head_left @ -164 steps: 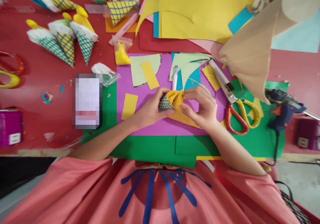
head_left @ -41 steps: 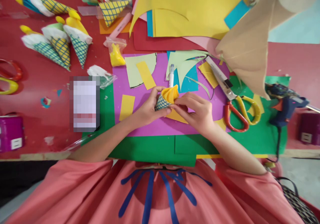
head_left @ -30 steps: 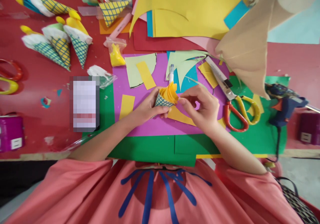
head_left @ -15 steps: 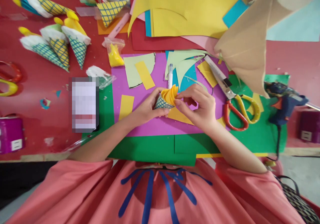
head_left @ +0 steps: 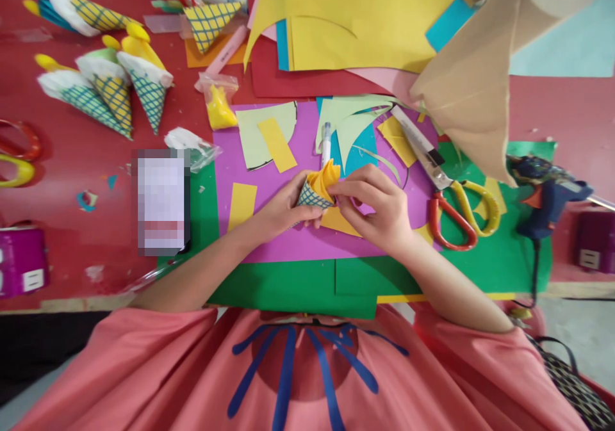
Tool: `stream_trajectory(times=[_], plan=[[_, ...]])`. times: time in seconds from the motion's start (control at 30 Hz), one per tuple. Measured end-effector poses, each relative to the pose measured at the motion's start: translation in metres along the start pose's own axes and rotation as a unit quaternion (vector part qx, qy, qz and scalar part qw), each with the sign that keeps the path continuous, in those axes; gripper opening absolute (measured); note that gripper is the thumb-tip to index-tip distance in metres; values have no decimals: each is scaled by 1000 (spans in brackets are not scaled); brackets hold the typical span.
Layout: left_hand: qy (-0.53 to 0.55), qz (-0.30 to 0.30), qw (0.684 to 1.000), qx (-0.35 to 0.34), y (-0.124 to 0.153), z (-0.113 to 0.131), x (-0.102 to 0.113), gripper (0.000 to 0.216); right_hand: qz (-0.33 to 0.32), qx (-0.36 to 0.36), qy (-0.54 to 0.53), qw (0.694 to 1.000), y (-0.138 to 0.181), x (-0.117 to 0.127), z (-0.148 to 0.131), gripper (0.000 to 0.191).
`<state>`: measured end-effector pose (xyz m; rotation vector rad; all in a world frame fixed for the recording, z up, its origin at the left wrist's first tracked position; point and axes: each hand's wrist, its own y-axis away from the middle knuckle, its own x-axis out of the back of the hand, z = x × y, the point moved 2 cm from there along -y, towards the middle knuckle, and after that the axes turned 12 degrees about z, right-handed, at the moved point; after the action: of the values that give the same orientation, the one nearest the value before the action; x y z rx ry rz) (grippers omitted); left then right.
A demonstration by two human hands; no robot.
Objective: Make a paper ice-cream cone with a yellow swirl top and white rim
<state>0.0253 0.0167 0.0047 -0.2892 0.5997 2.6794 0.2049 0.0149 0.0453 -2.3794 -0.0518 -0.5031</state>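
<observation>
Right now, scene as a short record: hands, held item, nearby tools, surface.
left hand: left hand grips the paper cone by its gridded side
right hand: right hand pinches the yellow paper at the cone's mouth
cone: tilted, held just above the purple sheet
tools: pen just beyond the cone; scissors and glue gun to the right
finished cones: cluster far left
surface: red table

Small grid-patterned paper cone (head_left: pixel 311 195); folded yellow paper (head_left: pixel 327 178) stuffed in mouth; above purple sheet (head_left: pixel 288 239)
</observation>
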Motion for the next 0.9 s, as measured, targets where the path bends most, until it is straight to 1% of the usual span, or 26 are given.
stream_trajectory(times=[0.07,0.17,0.27,0.53,0.7,0.9], plan=[[6,4,1000,-10,0,-1,1,40,-4,-31,-12,999,0,0,-1,17],[0,4,1000,-23,0,-2,0,46,-11,-82,-26,996,-1,-1,-1,6],[-19,-6,1000,-19,1,0,-1,52,-14,-111,-39,993,-2,-3,0,8],[-13,-13,999,-34,1,3,-1,58,-21,-143,-112,983,-4,-2,5,9],[15,-18,999,-40,-1,1,-1,59,-18,-161,-145,976,-2,-3,6,8],[19,-19,999,-39,0,1,-2,57,-43,-212,-182,959,0,-3,8,11]])
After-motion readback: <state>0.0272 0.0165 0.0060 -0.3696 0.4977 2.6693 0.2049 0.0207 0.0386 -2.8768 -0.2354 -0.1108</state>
